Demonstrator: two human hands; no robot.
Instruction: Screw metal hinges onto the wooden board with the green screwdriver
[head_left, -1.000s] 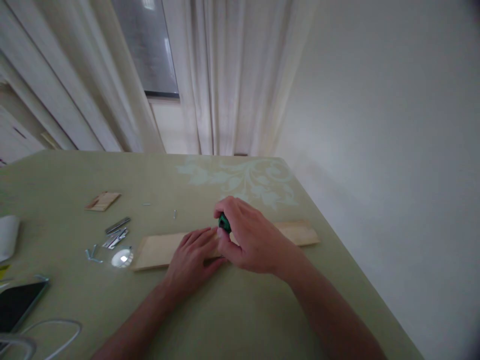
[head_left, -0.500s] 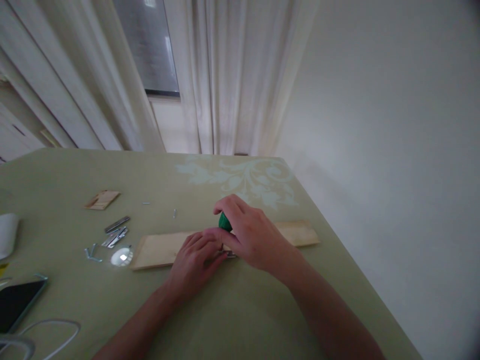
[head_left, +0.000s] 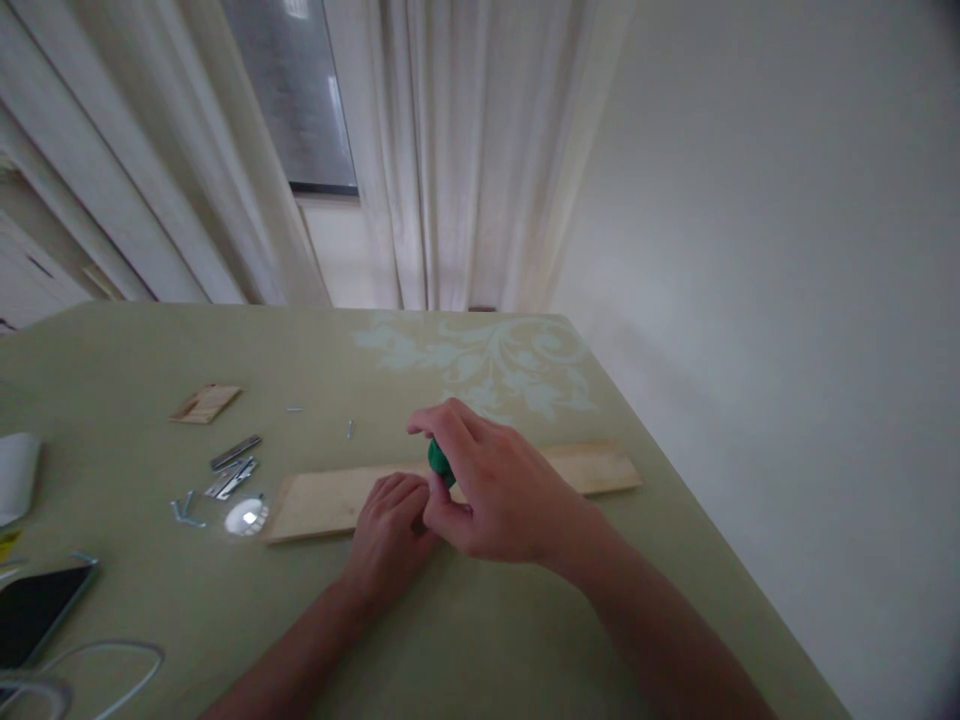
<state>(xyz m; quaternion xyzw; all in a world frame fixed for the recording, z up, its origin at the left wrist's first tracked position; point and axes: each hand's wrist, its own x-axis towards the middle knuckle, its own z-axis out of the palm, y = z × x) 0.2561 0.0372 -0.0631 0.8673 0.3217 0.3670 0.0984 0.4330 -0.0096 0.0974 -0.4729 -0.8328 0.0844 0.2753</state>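
A long light wooden board (head_left: 319, 500) lies across the table under both hands. My right hand (head_left: 499, 485) is closed around the green handle of a screwdriver (head_left: 439, 460), held upright over the middle of the board; its shaft and tip are hidden. Close on its left, my left hand (head_left: 394, 525) rests on the board's near edge with curled fingers pinched together. What those fingers hold is hidden behind the right thumb. The small metal piece at the board's near edge is also covered by my hands at this moment.
Left of the board lie metal hinges (head_left: 234, 468), several screws (head_left: 186, 510) and a clear round dish (head_left: 246, 516). Farther back are a small wood piece (head_left: 206, 403) and two loose screws (head_left: 349, 429). A phone (head_left: 45, 605) and a white cable (head_left: 112, 645) occupy the near left.
My right hand has turned and shifted slightly left and nearer, with the green handle tilting. It now covers the metal piece that showed between my hands. The left fingers have drawn in.
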